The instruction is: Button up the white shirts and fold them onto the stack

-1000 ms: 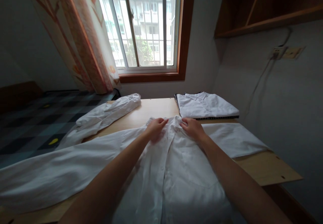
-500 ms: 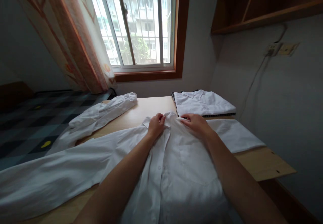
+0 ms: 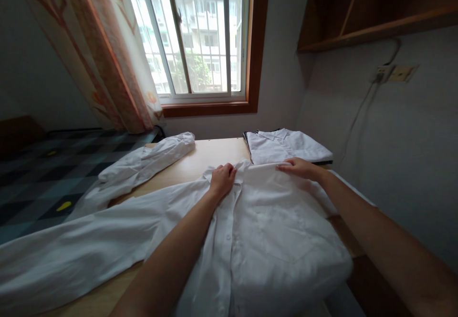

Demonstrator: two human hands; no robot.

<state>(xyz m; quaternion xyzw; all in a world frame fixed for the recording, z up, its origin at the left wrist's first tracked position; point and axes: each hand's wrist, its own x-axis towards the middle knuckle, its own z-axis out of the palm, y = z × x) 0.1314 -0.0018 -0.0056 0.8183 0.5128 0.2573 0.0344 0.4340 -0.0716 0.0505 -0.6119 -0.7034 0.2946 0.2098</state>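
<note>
Head view: white cloth button-front shirt (image 3: 279,236), front up across pale wooden tabletop (image 3: 222,150); chest pocket and buttons visible, placket creased, one long sleeve spread leftward. Left hand (image 3: 222,179) curled closed on collar; right hand (image 3: 299,167) pinching shoulder edge, thumb against fingers. Folded white collared shirt (image 3: 286,146) just beyond right hand; rumpled white garment (image 3: 146,162) along left edge, wood surface between. Hem hard to make out, possibly over near edge.

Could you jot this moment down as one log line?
left hand: gripping white long-sleeved cloth shirt near collar; right hand: pinching its upper edge; beyond: folded white collared cloth shirt; beneath: pale wooden tabletop
</note>
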